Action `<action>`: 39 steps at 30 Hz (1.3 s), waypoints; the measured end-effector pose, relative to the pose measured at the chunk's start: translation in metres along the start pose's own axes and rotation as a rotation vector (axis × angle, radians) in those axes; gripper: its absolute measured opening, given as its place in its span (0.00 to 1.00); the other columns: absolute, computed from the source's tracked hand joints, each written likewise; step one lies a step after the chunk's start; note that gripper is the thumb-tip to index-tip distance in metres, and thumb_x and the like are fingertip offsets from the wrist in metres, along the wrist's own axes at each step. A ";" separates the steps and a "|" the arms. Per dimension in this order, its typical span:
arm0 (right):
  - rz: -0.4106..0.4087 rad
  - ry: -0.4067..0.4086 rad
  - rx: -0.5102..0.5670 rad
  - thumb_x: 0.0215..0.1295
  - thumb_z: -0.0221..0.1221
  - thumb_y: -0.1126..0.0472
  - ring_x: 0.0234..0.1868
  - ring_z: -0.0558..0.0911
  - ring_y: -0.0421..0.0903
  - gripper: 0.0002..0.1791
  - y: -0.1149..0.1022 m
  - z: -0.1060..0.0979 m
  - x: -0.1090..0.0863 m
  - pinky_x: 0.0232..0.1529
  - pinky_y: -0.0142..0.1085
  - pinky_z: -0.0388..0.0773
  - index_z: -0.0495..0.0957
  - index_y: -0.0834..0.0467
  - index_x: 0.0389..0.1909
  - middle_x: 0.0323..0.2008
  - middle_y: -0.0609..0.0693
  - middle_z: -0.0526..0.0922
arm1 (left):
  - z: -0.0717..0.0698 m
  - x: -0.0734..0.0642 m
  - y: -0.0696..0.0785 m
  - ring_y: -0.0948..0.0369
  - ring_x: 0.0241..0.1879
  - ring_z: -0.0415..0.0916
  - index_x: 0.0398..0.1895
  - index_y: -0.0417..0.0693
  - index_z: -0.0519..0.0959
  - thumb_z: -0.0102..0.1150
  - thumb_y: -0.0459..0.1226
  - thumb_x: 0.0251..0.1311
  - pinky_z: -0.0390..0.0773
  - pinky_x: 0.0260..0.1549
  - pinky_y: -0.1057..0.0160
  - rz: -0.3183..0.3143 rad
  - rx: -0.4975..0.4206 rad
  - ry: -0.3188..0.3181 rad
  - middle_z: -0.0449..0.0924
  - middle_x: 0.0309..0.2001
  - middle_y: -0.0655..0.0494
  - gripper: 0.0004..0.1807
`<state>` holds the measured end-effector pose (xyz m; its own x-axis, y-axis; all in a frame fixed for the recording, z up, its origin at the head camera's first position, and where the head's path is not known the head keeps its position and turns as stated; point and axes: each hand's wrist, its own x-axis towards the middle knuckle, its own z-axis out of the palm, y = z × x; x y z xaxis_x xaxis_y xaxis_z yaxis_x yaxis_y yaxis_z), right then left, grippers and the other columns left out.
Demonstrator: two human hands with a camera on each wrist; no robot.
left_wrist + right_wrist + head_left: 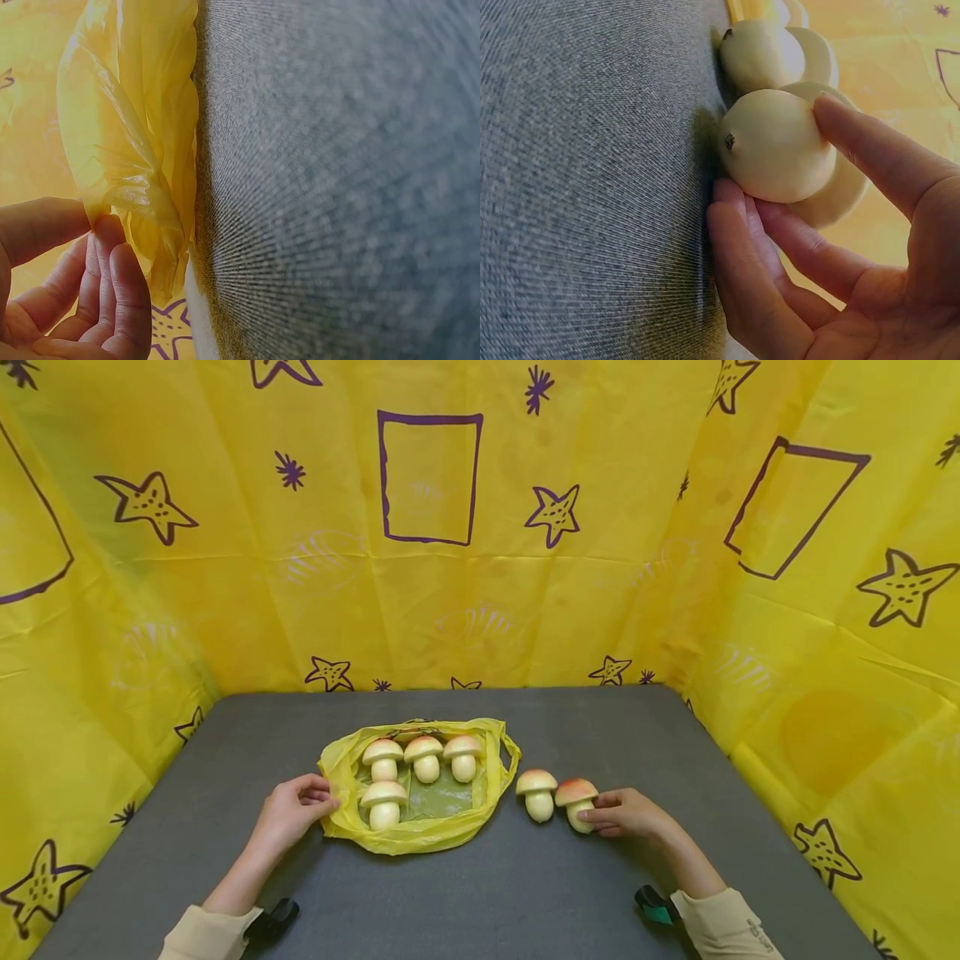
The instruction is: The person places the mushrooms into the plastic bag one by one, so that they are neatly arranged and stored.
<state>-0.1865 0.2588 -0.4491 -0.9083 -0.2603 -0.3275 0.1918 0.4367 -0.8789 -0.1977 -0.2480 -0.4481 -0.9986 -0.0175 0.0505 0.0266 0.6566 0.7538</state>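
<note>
A yellow plastic bag [442, 835] lies on the table with its mouth spread wide. Inside it are several toy mushrooms [423, 760] with pale stems and reddish-cream caps. My left hand [296, 810] pinches the left edge of the bag between thumb and fingers, as the left wrist view shows up close. To the right of the bag, my right hand [626, 814] holds a mushroom [576, 793] by its stem, thumb on one side and fingers on the other. Another mushroom [537, 795] lies between that one and the bag, close beside the held one.
The grey table [465, 902] is bordered at the back and sides by yellow cloth [337, 610] printed with starfish and frames. A bag handle loop [512, 752] sticks out at the right. Dark straps [273, 920] sit at both wrists, by beige sleeves.
</note>
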 end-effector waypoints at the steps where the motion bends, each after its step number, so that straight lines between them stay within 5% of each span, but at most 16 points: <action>1: 0.001 0.008 0.008 0.58 0.65 0.56 0.42 0.83 0.45 0.34 0.000 0.000 0.000 0.45 0.41 0.80 0.68 0.78 0.55 0.44 0.55 0.81 | 0.000 0.000 0.000 0.61 0.32 0.76 0.41 0.38 0.79 0.68 0.37 0.52 0.75 0.28 0.70 -0.001 -0.001 0.001 0.82 0.35 0.49 0.16; 12: 0.032 0.129 -0.017 0.56 0.67 0.55 0.39 0.85 0.48 0.32 -0.009 -0.007 -0.008 0.43 0.41 0.81 0.72 0.77 0.51 0.40 0.56 0.83 | 0.001 0.001 0.000 0.62 0.32 0.76 0.41 0.37 0.79 0.68 0.36 0.52 0.75 0.28 0.70 0.008 -0.008 0.004 0.82 0.34 0.49 0.15; 19: 0.020 0.137 -0.027 0.60 0.64 0.55 0.41 0.85 0.52 0.35 -0.015 -0.010 -0.012 0.44 0.43 0.81 0.67 0.80 0.55 0.46 0.66 0.81 | 0.001 0.000 0.001 0.62 0.32 0.77 0.41 0.36 0.78 0.67 0.35 0.52 0.75 0.29 0.70 0.016 -0.016 0.010 0.81 0.34 0.49 0.15; 29: -0.004 0.157 -0.007 0.59 0.64 0.53 0.42 0.85 0.52 0.30 -0.032 -0.005 -0.014 0.46 0.44 0.80 0.73 0.76 0.50 0.42 0.58 0.84 | 0.001 0.000 0.001 0.62 0.32 0.77 0.41 0.36 0.79 0.67 0.35 0.52 0.75 0.29 0.69 0.011 -0.019 0.003 0.81 0.34 0.49 0.15; 39: -0.029 0.167 0.027 0.59 0.64 0.54 0.42 0.85 0.51 0.33 -0.048 0.003 -0.010 0.49 0.47 0.78 0.70 0.78 0.54 0.47 0.65 0.81 | 0.000 0.000 -0.001 0.62 0.32 0.76 0.41 0.37 0.78 0.67 0.36 0.52 0.75 0.29 0.70 0.009 -0.021 0.000 0.81 0.34 0.49 0.15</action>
<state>-0.1856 0.2378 -0.4050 -0.9623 -0.1247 -0.2416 0.1725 0.4069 -0.8970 -0.1981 -0.2483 -0.4490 -0.9983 -0.0117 0.0574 0.0366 0.6406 0.7670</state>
